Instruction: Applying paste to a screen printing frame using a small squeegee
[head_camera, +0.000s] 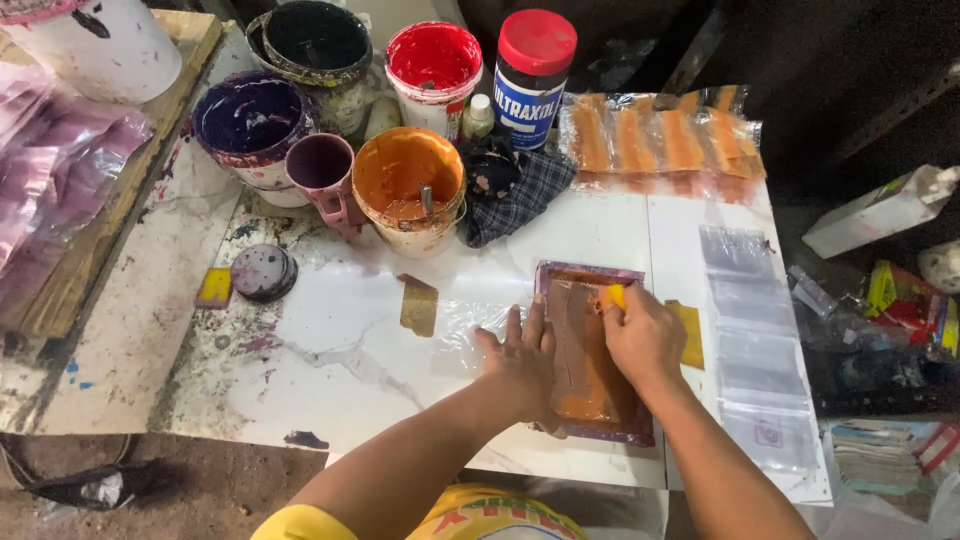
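A small framed printing screen (587, 350), smeared with orange ink, lies on the white table (340, 360) over a clear plastic bag (465, 325). My left hand (520, 358) presses flat on the screen's left edge. My right hand (640, 335) grips a small yellow squeegee (613, 296) at the screen's upper right. An orange ink bucket (408, 190) with a tool in it stands behind.
Purple (250, 122), dark (315, 45) and red (433, 65) ink buckets, a purple mug (322, 168), a red-lidded jar (532, 70) and a checked cloth (515, 190) crowd the back. Printed orange bags (660, 140) lie at back right, clear bags (755, 340) down the right edge.
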